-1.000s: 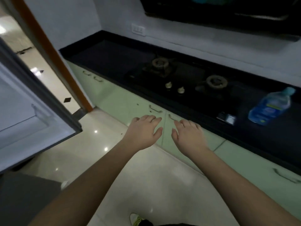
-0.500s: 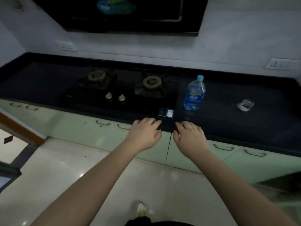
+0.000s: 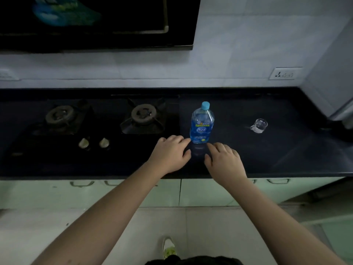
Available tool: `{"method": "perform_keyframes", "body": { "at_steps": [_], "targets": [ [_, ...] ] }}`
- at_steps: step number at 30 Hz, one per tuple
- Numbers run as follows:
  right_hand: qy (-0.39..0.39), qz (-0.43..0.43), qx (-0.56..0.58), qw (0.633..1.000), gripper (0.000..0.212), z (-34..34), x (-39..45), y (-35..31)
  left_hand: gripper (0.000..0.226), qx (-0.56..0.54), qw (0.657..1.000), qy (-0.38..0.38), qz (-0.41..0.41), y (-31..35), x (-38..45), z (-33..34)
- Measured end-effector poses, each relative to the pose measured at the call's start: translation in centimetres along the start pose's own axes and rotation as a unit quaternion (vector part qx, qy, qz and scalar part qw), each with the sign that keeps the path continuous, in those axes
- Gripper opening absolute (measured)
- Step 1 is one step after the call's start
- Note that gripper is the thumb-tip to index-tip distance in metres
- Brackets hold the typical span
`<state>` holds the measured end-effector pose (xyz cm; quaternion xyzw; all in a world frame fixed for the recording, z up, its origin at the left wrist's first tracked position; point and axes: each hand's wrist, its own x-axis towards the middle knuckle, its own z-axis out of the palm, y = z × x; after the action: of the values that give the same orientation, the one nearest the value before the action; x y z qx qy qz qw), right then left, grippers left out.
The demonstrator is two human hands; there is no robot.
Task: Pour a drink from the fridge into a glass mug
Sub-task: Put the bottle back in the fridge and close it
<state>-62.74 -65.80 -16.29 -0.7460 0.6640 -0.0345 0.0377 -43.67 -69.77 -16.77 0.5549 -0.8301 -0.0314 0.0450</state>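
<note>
A clear plastic bottle (image 3: 201, 124) with a blue label and a light blue cap stands upright on the black countertop (image 3: 277, 153), just right of the stove. To its right on the same counter sits a small glass mug (image 3: 259, 125), handle to the left. My left hand (image 3: 170, 153) hovers palm down just left of the bottle's base, fingers spread, fingertips close to it. On the other side of the base my right hand (image 3: 223, 161) is held the same way. Neither hand holds anything.
A two-burner gas stove (image 3: 99, 119) with two knobs fills the counter's left half. A dark hood (image 3: 95, 22) hangs above it. Pale green cabinets (image 3: 200, 192) run below the counter. A wall socket (image 3: 285, 73) and a grey appliance edge (image 3: 342, 111) are at right.
The view swung from the open fridge door to the counter. The bottle and mug now sit in front of me, and both hands have come forward over the counter to the bottle's base.
</note>
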Motion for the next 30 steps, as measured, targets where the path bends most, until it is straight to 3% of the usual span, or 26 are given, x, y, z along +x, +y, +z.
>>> {"method": "perform_keyframes", "body": {
  "at_steps": [13,22,27,30],
  "targets": [
    [0.006,0.013,0.023,1.000,0.047,1.9,7.0,3.8,0.055,-0.026,0.997,0.017,0.074,-1.1,9.9,1.9],
    [-0.024,-0.035,0.055,0.998,0.049,5.1,12.9,8.4,0.066,-0.086,0.992,0.089,0.004,-1.3,14.3,4.1],
    [-0.070,-0.038,0.050,0.996,0.053,7.0,14.9,10.5,0.087,-0.122,0.991,0.024,-0.047,-1.6,15.9,5.4],
    [-0.106,-0.033,0.078,0.991,0.055,8.0,15.8,11.2,0.104,-0.215,0.973,-0.031,-0.077,-1.8,17.2,6.0]
  ]
}}
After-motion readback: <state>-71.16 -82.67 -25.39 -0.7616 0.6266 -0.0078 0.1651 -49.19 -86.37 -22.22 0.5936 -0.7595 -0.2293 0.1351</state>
